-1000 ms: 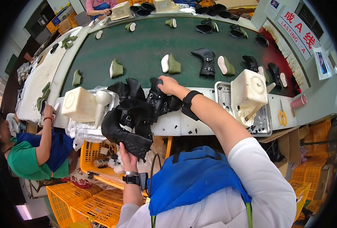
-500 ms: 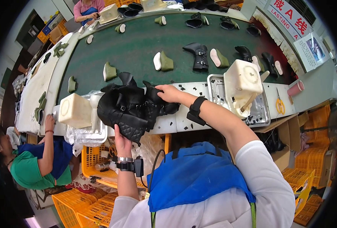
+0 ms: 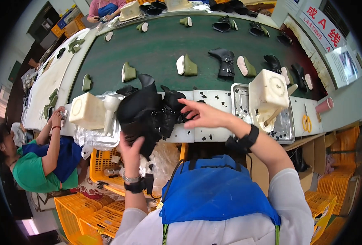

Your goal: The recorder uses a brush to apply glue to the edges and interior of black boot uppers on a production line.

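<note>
A bunch of black buckled boots (image 3: 142, 112), soft and partly folded, lies on the white table rim and hangs over its near edge. My left hand (image 3: 130, 149) is at the bunch's lower left, thumb and fingers apart against the black material; some fingertips are blurred or hidden. To the right of the bunch, my right hand (image 3: 203, 114) is open with its fingers spread, close to the buckled straps, and nothing shows in it. How many boots make up the bunch I cannot tell.
Cream plastic containers stand on metal trays to the left (image 3: 89, 110) and right (image 3: 268, 92). Green-and-white shoes (image 3: 187, 65) and a black boot (image 3: 223, 63) lie on the green belt (image 3: 156, 45). Orange scissors (image 3: 306, 121) lie right. A co-worker (image 3: 38, 163) is at left; crates (image 3: 101, 167) sit below.
My right hand has let go of the boots and spread its fingers. My left thumb and fingers have shifted, and the boots have turned and folded. The whole view has moved slightly.
</note>
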### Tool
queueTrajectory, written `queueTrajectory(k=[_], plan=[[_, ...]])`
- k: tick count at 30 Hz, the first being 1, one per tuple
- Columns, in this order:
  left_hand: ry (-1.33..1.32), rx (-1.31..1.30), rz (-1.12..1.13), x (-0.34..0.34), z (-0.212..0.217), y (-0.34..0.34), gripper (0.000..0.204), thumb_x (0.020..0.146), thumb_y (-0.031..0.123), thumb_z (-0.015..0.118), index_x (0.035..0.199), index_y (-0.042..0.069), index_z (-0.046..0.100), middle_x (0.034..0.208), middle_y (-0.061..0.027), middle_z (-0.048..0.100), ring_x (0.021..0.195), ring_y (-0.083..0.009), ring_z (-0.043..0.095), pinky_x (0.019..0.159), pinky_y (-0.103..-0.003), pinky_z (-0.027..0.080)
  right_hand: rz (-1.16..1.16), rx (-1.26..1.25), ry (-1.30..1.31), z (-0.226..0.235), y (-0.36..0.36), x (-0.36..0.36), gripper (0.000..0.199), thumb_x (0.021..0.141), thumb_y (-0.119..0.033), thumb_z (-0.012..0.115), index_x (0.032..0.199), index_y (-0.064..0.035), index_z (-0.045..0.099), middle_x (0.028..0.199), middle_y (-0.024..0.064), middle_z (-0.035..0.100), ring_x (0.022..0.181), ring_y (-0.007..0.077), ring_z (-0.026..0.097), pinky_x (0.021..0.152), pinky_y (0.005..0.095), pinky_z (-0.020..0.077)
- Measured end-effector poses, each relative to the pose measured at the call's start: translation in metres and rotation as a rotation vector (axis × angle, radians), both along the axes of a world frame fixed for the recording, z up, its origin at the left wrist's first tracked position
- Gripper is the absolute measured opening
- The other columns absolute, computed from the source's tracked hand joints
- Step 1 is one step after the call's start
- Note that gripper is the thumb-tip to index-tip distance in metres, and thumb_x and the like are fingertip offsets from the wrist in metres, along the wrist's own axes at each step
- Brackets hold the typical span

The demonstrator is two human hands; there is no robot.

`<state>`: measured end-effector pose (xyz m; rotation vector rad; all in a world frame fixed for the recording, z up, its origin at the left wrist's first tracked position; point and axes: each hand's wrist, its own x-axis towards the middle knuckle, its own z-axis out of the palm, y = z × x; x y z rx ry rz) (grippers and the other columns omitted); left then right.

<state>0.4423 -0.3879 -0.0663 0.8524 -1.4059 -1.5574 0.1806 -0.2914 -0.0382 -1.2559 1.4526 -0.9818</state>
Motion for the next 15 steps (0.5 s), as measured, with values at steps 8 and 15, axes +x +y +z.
queueTrajectory(k=[8, 15], plan=[[-0.163, -0.209, -0.672, -0.080, 0.039, 0.006, 0.035, 0.078, 0.005, 0.062, 0.111, -0.001, 0.052, 0.101, -0.0058, 0.057, 0.093, -0.0134, 0.056, 0.082, -0.028, 0.045, -0.203, -0.046, -0.431, 0.009, 0.056, -0.010, 0.035, 0.071, -0.006, 0.070, 0.104, 0.0000, 0.059, 0.101, 0.0053, 0.063, 0.093, 0.0141, 0.058, 0.085, 0.0283, 0.0445], [-0.855, -0.709, 0.415, -0.012, -0.087, -0.164, 0.042, 0.078, 0.025, 0.064, 0.109, -0.002, 0.054, 0.093, -0.0116, 0.061, 0.083, -0.0183, 0.059, 0.077, -0.026, 0.046, -0.288, -0.053, -0.516, -0.018, 0.065, -0.017, 0.045, 0.075, -0.008, 0.068, 0.116, -0.0017, 0.049, 0.107, 0.0052, 0.058, 0.098, 0.0139, 0.054, 0.091, 0.0281, 0.0395]])
